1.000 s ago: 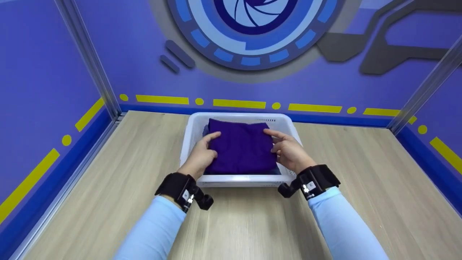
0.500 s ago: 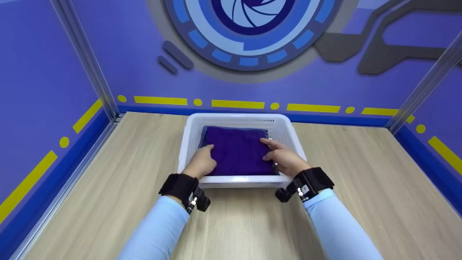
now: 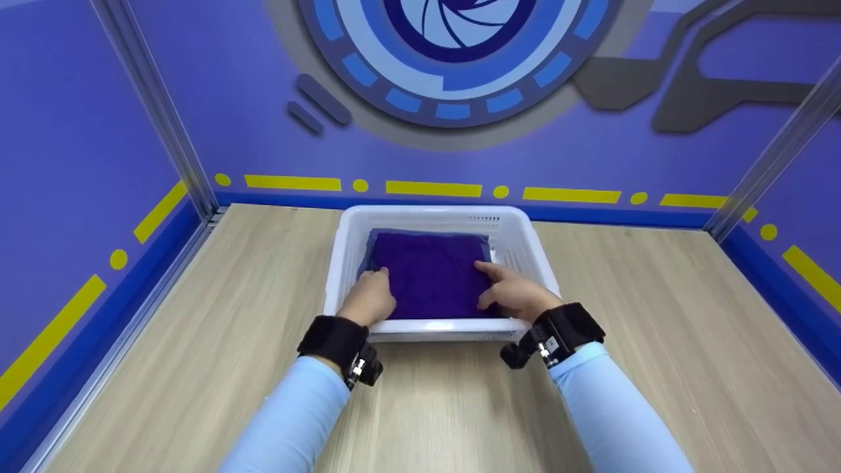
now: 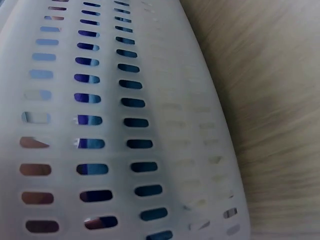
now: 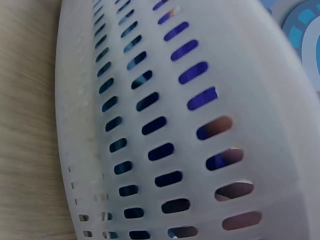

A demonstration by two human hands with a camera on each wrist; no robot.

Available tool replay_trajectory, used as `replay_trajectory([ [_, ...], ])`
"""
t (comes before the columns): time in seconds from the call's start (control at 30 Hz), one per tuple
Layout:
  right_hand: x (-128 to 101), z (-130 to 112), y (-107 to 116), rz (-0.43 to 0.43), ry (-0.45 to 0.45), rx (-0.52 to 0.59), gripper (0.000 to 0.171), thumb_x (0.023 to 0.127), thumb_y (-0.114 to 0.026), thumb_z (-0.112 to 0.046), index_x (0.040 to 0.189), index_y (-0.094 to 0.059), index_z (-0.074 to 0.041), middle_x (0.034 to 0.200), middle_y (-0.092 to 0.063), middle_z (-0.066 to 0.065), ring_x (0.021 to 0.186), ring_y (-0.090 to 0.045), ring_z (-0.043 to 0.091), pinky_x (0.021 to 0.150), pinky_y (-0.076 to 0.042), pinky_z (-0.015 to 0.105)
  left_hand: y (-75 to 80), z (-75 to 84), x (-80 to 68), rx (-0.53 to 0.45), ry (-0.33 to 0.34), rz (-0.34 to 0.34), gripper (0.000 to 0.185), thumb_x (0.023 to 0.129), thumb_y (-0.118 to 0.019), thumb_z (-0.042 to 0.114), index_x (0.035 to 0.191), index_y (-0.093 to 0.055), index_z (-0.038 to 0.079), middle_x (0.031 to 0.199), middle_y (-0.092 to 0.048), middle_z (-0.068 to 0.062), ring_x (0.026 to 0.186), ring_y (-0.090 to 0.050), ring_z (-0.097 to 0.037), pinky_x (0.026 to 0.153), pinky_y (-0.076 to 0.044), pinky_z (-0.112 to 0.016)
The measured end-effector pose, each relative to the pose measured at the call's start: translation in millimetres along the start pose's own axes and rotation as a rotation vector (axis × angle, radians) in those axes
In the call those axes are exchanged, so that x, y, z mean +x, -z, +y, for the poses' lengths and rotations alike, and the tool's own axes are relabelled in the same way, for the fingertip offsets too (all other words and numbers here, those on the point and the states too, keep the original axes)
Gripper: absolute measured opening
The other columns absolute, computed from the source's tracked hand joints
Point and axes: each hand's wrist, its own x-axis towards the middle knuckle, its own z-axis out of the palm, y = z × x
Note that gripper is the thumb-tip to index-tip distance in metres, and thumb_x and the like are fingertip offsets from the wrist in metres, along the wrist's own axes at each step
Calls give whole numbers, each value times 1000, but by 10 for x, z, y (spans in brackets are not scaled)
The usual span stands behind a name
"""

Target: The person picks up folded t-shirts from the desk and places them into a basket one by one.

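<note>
A folded purple cloth (image 3: 433,276) lies flat inside a white plastic basket (image 3: 407,326), on top of a blue-grey folded cloth (image 3: 369,253) whose edges show at the left and back. My left hand (image 3: 369,297) grips the purple cloth's left side, its fingers mostly hidden between cloth and basket wall. At the opposite side my right hand (image 3: 516,292) holds the right edge, with index finger and thumb at the cloth. Through the basket's slots, both wrist views show bits of purple and blue cloth; parts of the fingers (image 5: 215,127) appear in the right one.
The basket stands on a light wooden table (image 3: 447,407), near the blue back wall (image 3: 250,112). Slotted basket walls (image 4: 110,150) rise close around both hands. Metal posts (image 3: 154,108) mark the corners.
The purple cloth has come down from a slightly raised position and now lies lower in the basket. Both hands have moved down with it, and the left has shifted slightly right.
</note>
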Motion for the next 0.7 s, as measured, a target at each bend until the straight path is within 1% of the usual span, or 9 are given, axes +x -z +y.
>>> replay_trajectory([
  [0.13,1,-16,-2,-11,-2,-19,93,69,-54,21,150,-17,-6,155,0,18,138,-10,27,107,-25,41,2,2,-1,13,8,-3,60,86,-50,1,142,-30,-8,137,-39,-31,126,-41,-38,104,-36,-43],
  [0.23,-3,-25,-8,-17,8,-31,94,68,-53,22,150,-16,-5,155,-1,19,136,-13,27,103,-31,38,6,0,-6,29,6,-1,59,87,-50,1,142,-30,-9,136,-40,-32,125,-42,-38,102,-38,-43],
  [0.3,-11,-28,-9,-16,18,-41,94,68,-53,22,150,-16,-5,155,-3,20,134,-18,28,98,-37,34,10,0,-12,44,1,11,58,87,-50,2,141,-32,-10,135,-41,-32,123,-43,-38,101,-39,-43],
  [0.37,-23,-32,-16,6,29,-64,93,68,-55,21,149,-19,-4,154,-6,21,131,-23,29,92,-42,32,9,-4,-18,53,-12,37,56,86,-51,2,139,-35,-10,133,-43,-33,122,-45,-38,99,-41,-43],
  [0.47,-44,-41,-30,48,54,-132,91,69,-56,20,149,-20,-3,152,-13,24,130,-27,31,91,-44,33,-6,-12,-33,52,-36,112,51,83,-52,1,132,-46,-11,129,-47,-31,116,-50,-38,95,-45,-43],
  [0.53,-64,-48,-41,77,63,-173,91,69,-57,19,149,-20,-4,151,-17,25,132,-28,33,93,-44,37,-19,-12,-47,26,-47,182,47,81,-52,-1,128,-52,-8,127,-50,-28,112,-54,-37,91,-47,-42],
  [0.6,-84,-55,-44,105,74,-217,90,70,-57,18,149,-20,-5,150,-21,25,133,-27,34,93,-44,39,-32,-9,-63,-9,-59,267,44,81,-52,-1,124,-57,-3,126,-52,-23,105,-58,-35,84,-50,-42],
  [0.7,-121,-61,-36,129,95,-237,89,70,-56,18,149,-22,-6,148,-25,24,128,-35,34,84,-48,36,-50,-6,-94,-55,-94,402,38,82,-52,2,119,-62,5,122,-56,-15,99,-61,-31,75,-52,-40],
])
